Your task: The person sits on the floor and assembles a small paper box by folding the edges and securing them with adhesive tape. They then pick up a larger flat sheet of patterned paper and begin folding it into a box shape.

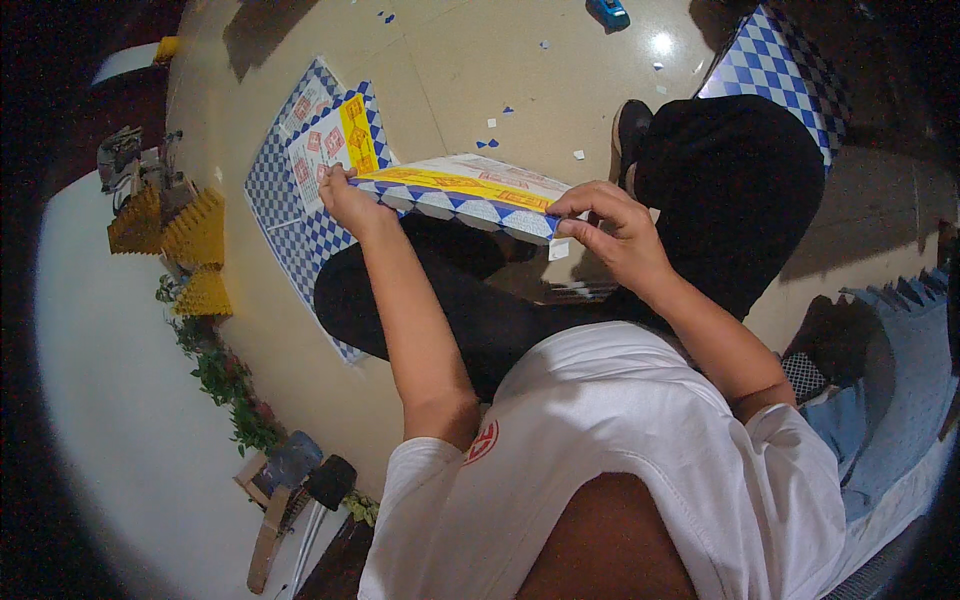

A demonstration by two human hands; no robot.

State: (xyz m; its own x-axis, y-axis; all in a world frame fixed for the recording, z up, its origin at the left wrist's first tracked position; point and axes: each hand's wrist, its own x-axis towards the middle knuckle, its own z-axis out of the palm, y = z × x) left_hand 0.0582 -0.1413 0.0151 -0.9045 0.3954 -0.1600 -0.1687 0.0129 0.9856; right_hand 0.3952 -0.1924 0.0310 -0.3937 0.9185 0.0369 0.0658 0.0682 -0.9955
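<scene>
A printed sheet [450,184] with a yellow band, red print and a blue-and-white scalloped edge stretches between my hands above my bent legs. Its left end is gripped by my left hand [352,203], fingers closed around the edge. At the right end, the thumb and fingers of my right hand [612,232] pinch the scalloped edge. Just below that pinch shows a small white paper scrap [558,251]; whether it is still attached I cannot tell. Beyond my left hand, a similar printed sheet [330,145] lies on blue-and-white checkered sheets [283,185] on the floor.
More checkered sheets [765,65] stand beyond my right knee. Small blue and white scraps [487,143] dot the tiled floor [440,90]. A blue object [607,14] lies at the far edge. Along the left wall are yellow pieces [195,228] and green leaves [215,365]; blue denim [905,340] is at right.
</scene>
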